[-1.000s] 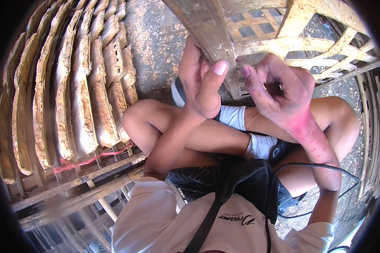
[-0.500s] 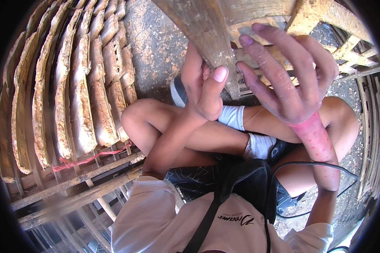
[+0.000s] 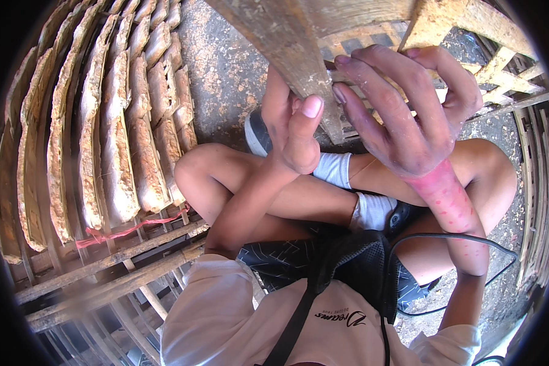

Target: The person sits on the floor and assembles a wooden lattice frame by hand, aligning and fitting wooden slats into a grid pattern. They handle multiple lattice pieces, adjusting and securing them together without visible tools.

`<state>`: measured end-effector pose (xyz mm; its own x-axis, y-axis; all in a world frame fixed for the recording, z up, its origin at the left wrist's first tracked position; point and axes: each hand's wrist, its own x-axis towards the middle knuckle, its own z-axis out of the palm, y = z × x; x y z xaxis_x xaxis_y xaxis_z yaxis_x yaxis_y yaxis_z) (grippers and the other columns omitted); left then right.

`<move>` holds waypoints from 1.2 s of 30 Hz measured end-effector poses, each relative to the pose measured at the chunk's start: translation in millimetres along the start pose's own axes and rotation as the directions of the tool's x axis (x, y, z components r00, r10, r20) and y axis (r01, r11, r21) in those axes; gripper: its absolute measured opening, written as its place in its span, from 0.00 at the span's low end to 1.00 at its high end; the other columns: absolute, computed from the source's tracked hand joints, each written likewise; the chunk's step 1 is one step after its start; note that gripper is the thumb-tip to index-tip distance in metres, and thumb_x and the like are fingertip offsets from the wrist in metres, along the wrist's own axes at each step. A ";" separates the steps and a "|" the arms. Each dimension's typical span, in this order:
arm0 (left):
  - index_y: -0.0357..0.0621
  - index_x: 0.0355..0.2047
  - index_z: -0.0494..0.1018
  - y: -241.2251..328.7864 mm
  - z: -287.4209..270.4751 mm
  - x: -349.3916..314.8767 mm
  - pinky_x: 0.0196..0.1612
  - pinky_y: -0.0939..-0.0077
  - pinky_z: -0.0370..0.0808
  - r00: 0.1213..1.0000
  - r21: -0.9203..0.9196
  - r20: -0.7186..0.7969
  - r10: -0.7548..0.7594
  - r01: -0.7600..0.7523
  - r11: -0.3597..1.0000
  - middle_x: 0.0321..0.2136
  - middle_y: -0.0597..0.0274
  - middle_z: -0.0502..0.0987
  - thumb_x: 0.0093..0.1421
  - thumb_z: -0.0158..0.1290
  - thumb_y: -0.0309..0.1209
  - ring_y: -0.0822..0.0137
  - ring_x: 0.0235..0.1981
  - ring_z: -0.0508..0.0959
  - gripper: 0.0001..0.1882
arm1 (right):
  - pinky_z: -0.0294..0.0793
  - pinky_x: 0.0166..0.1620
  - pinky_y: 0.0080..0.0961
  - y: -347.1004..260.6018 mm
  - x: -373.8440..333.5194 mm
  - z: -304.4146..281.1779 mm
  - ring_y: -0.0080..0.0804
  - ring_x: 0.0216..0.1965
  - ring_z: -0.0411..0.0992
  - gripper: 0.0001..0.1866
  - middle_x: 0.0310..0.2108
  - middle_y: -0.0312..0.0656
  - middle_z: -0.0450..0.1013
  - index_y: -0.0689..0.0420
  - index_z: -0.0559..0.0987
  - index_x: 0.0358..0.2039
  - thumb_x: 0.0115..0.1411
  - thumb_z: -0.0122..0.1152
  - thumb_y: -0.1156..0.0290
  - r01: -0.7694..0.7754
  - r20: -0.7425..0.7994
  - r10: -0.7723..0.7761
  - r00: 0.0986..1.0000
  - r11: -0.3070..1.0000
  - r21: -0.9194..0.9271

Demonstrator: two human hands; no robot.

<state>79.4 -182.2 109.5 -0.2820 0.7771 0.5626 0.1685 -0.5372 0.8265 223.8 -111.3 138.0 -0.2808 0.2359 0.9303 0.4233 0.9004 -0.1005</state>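
A weathered wooden plank (image 3: 299, 58) slants down from the top edge and narrows to its end above my shins. My left hand (image 3: 291, 131) is at the plank's left edge, its thumb raised in front and its fingers going behind the wood, where they are mostly hidden. Over on the other side, my right hand (image 3: 412, 113) is open, with fingers apart and bent. Its fingertips lie close to the plank's right edge; whether they touch it or a small thing there I cannot tell. A wooden lattice frame (image 3: 500, 64) stands beyond my right hand.
Rows of curved, rough-edged pieces (image 3: 122, 134) lean on a bamboo rack (image 3: 116, 259) at my left, with a red string (image 3: 131, 232) along it. My crossed legs fill the middle. A black cable (image 3: 494, 244) loops at right. Wood chips litter the concrete floor (image 3: 226, 55).
The plank has shifted slightly left. My right hand has moved a little left and down, with its fingers more bent toward the plank. My left hand has barely moved.
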 end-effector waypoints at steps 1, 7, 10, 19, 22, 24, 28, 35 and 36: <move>0.24 0.60 0.63 1.4 0.7 0.1 0.62 0.61 0.64 1.000 -0.004 0.012 -0.019 0.019 1.000 0.55 0.45 0.71 0.65 0.46 0.42 0.58 0.57 0.71 0.33 | 0.61 0.55 0.28 -0.5 0.9 -0.2 0.33 0.47 0.70 0.15 0.39 0.28 0.81 0.50 0.87 0.39 0.50 0.76 0.65 -0.006 -0.003 0.006 1.000 1.000 -0.007; 0.27 0.64 0.60 3.0 1.6 -1.7 0.64 0.60 0.64 0.998 0.026 0.011 -0.055 0.055 0.998 0.57 0.45 0.70 0.64 0.46 0.43 0.58 0.59 0.70 0.35 | 0.60 0.53 0.28 -2.9 -0.4 5.2 0.32 0.44 0.69 0.15 0.38 0.27 0.79 0.46 0.88 0.38 0.48 0.76 0.65 -0.025 -0.025 0.025 0.999 1.000 0.011; 0.27 0.60 0.63 -3.6 0.5 2.0 0.55 0.66 0.69 0.998 -0.020 0.028 0.054 -0.053 0.998 0.51 0.47 0.74 0.66 0.45 0.37 0.62 0.51 0.74 0.28 | 0.60 0.51 0.28 -4.9 1.7 5.6 0.32 0.42 0.69 0.16 0.37 0.26 0.79 0.45 0.88 0.38 0.45 0.75 0.65 -0.027 -0.036 0.028 0.999 1.000 0.009; 0.29 0.54 0.66 -3.0 8.3 3.5 0.47 0.70 0.73 0.997 -0.063 -0.037 0.070 -0.073 0.995 0.44 0.50 0.76 0.67 0.46 0.36 0.65 0.42 0.76 0.22 | 0.60 0.50 0.29 0.4 6.9 -0.5 0.33 0.41 0.70 0.12 0.38 0.28 0.80 0.48 0.86 0.36 0.48 0.70 0.71 -0.057 0.036 0.056 0.998 0.998 0.027; 0.30 0.53 0.67 -2.6 7.2 3.5 0.46 0.71 0.73 0.998 -0.082 -0.034 0.044 -0.047 0.996 0.43 0.50 0.76 0.68 0.46 0.36 0.66 0.41 0.76 0.21 | 0.62 0.50 0.31 5.7 7.2 -2.1 0.35 0.41 0.71 0.08 0.40 0.31 0.82 0.51 0.83 0.32 0.49 0.68 0.73 -0.048 0.054 0.045 0.998 0.997 0.056; 0.30 0.53 0.67 -1.8 5.4 3.2 0.46 0.71 0.73 0.999 -0.086 -0.031 0.033 -0.035 0.996 0.43 0.50 0.77 0.68 0.46 0.37 0.67 0.40 0.76 0.21 | 0.63 0.50 0.31 8.0 12.7 -13.6 0.35 0.41 0.71 0.06 0.41 0.33 0.82 0.53 0.81 0.30 0.49 0.67 0.74 -0.049 0.139 0.030 0.990 0.989 0.136; 0.30 0.54 0.67 -2.6 2.5 5.4 0.47 0.72 0.72 0.999 -0.066 -0.021 0.039 -0.040 0.997 0.44 0.52 0.76 0.69 0.46 0.36 0.68 0.42 0.75 0.21 | 0.66 0.50 0.33 20.5 14.0 -18.9 0.37 0.41 0.72 0.05 0.43 0.36 0.82 0.55 0.79 0.26 0.47 0.67 0.74 0.056 0.186 -0.087 0.979 0.985 0.163; 0.27 0.58 0.66 3.2 -0.1 4.8 0.60 0.65 0.66 0.998 -0.009 -0.029 -0.051 0.051 0.999 0.52 0.48 0.74 0.64 0.48 0.36 0.61 0.53 0.73 0.27 | 0.68 0.51 0.33 14.5 4.1 -10.9 0.40 0.46 0.70 0.08 0.48 0.38 0.81 0.53 0.83 0.28 0.46 0.70 0.70 0.022 0.178 -0.047 0.983 0.990 0.138; 0.27 0.59 0.66 4.1 0.9 5.3 0.62 0.63 0.65 0.997 -0.011 -0.042 -0.066 0.066 0.998 0.52 0.48 0.74 0.63 0.48 0.36 0.60 0.55 0.72 0.28 | 0.68 0.52 0.33 11.1 0.9 -10.0 0.40 0.47 0.70 0.08 0.48 0.38 0.80 0.52 0.84 0.30 0.46 0.71 0.70 0.001 0.181 -0.025 0.983 0.991 0.133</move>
<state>79.4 -180.1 115.9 -0.3320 0.7965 0.5053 0.1394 -0.4884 0.8614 236.9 -104.7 141.3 -0.4425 0.2754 0.8534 0.3044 0.9413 -0.1459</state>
